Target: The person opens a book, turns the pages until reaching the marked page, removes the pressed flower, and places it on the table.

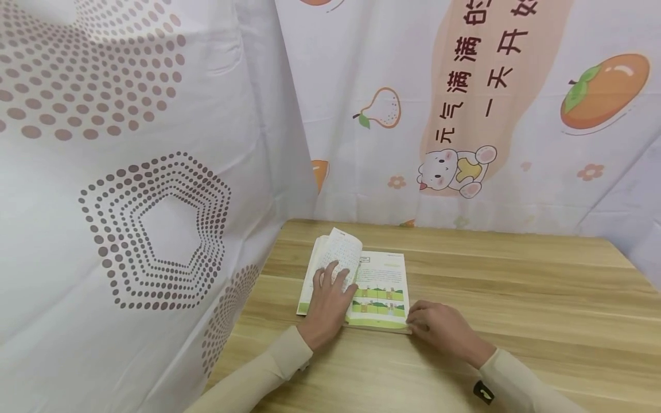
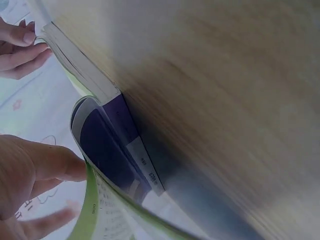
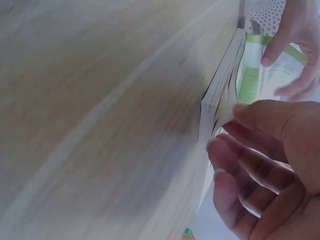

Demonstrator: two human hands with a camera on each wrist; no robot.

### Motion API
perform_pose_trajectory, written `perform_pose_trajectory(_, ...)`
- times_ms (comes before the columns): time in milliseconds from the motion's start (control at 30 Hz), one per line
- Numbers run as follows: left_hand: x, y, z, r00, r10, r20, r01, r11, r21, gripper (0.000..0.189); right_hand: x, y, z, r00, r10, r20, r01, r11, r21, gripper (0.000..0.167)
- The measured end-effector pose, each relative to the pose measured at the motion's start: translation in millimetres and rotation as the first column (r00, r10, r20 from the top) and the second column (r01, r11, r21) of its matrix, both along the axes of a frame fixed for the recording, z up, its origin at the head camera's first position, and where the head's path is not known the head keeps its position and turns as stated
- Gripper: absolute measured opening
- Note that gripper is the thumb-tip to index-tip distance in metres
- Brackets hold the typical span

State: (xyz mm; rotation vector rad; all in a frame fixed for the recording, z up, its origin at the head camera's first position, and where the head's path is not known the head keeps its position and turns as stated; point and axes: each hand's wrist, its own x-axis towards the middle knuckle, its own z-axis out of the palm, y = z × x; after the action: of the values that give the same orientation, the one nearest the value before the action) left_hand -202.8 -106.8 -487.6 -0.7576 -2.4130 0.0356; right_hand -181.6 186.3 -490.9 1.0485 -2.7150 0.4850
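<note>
On the wood-grain tabletop (image 1: 516, 287), toward its left side: one illustrated book (image 1: 382, 278), lying open. Left hand (image 1: 329, 298): fingers spread over the raised, curling left-hand leaves (image 1: 347, 246). Right hand (image 1: 439, 324): thumb and forefinger pinching the lower right page corner (image 3: 229, 111); one leaf or several, the blurred wrist view hardly tells. Possible faults: leaves lifting together, from too thick a pinch; a creased corner, from a hard tug; left-hand leaves springing over, should the spread fingers ease

Green-edged white pages (image 1: 381, 281), brown-dotted white cloth (image 1: 167, 229)
</note>
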Motion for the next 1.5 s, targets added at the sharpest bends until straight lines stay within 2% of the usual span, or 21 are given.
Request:
perform_pose_trajectory(167, 1.9, -0.5, 0.5, 0.998, 0.019, 0.052, -0.016, 0.998, -0.064, 0.015, 0.4, -1, -0.6, 0.998, 0.023, -0.055, -0.022, 1.0, 0.007, 0.007)
perform_pose_trajectory(367, 2.1, 1.0, 1.3, 0.996, 0.024, 0.091, -0.015, 0.994, -0.106, 0.01, -0.8, 0, -3.9, 0.981, 0.088, -0.173, -0.085, 0.996, 0.022, 0.011)
perform_pose_trajectory(467, 2.1, 2.3, 2.2, 0.991, -0.006, 0.133, 0.02, 0.994, -0.105, 0.014, -1.3, 1, -5.9, 0.97, 0.113, -0.214, -0.107, 0.993, 0.04, 0.013)
perform_pose_trajectory(567, 2.3, 2.7, 2.3, 0.987, -0.061, 0.15, 0.075, 0.994, -0.085, 0.015, -1.9, 0, -7.3, 0.964, 0.125, -0.234, -0.116, 0.992, 0.054, 0.015)
perform_pose_trajectory(700, 1.7, 3.0, -0.4, 0.983, -0.113, 0.146, 0.121, 0.991, -0.048, 0.012, -2.7, -1, -6.4, 0.964, 0.121, -0.238, -0.114, 0.993, 0.044, 0.014)
perform_pose_trajectory(833, 1.3, 4.0, -4.2, 0.978, -0.113, 0.178, 0.119, 0.993, -0.025, 0.007, -2.5, -1, -3.6, 0.969, 0.106, -0.221, -0.111, 0.994, -0.007, 0.013)
perform_pose_trajectory(967, 3.1, 5.8, -6.0, 0.966, -0.088, 0.244, 0.099, 0.995, -0.031, 0.029, -2.8, -2, -2.1, 0.975, 0.093, -0.202, -0.11, 0.991, -0.078, 0.016)
perform_pose_trajectory(1067, 5.1, 7.0, -6.4, 0.961, -0.082, 0.262, 0.097, 0.994, -0.045, 0.046, -4.4, -3, -2.4, 0.978, 0.076, -0.193, -0.1, 0.988, -0.117, 0.016)
perform_pose_trajectory(1233, 5.6, 6.9, -7.5, 0.969, -0.105, 0.222, 0.118, 0.992, -0.044, 0.053, -7.4, -3, -1.5, 0.983, 0.044, -0.178, -0.073, 0.984, -0.161, 0.014)
perform_pose_trajectory(1367, 4.6, 6.4, -8.1, 0.977, -0.103, 0.188, 0.114, 0.992, -0.047, 0.047, -8.3, -5, 0.5, 0.987, -0.005, -0.163, -0.029, 0.979, -0.203, 0.011)
perform_pose_trajectory(1500, 3.7, 6.8, -8.1, 0.98, -0.1, 0.173, 0.108, 0.993, -0.04, 0.037, -6.5, -6, 2.7, 0.99, -0.072, -0.121, 0.037, 0.961, -0.273, 0.015)
